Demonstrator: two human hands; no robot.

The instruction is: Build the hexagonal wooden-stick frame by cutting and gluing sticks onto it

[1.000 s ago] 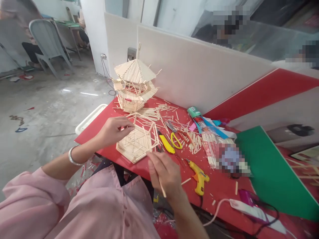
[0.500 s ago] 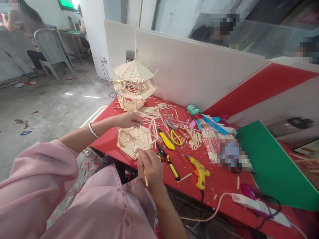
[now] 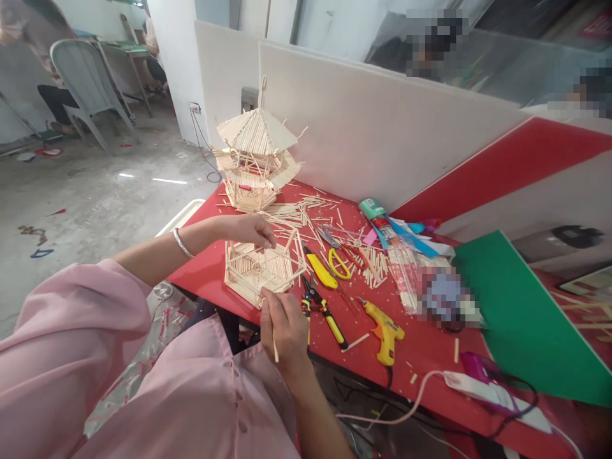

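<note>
While the hexagonal stick frame (image 3: 261, 268) remained at the near edge of the red worktop (image 3: 430, 363), both hands had shifted on it within the last second. The left hand (image 3: 251, 229) had moved from the frame's left corner to its far rim. Its fingers (image 3: 268, 241) were curled down with the tips on the sticks; whether they pinched the rim or merely pressed it could not be told. The right hand (image 3: 284, 325) had drawn back from the frame's right side to its near rim. Its fingers were closed on a thin stick (image 3: 275, 347) that pointed down toward the person's lap, and the fingertips touched the frame's near corner. That move uncovered the pliers (image 3: 322, 312), which lay just beside the frame. The glue gun (image 3: 385, 331) lay untouched, apart to the right. Judgement: the frame was being steadied between both hands, and the held stick was not yet set into it.
</note>
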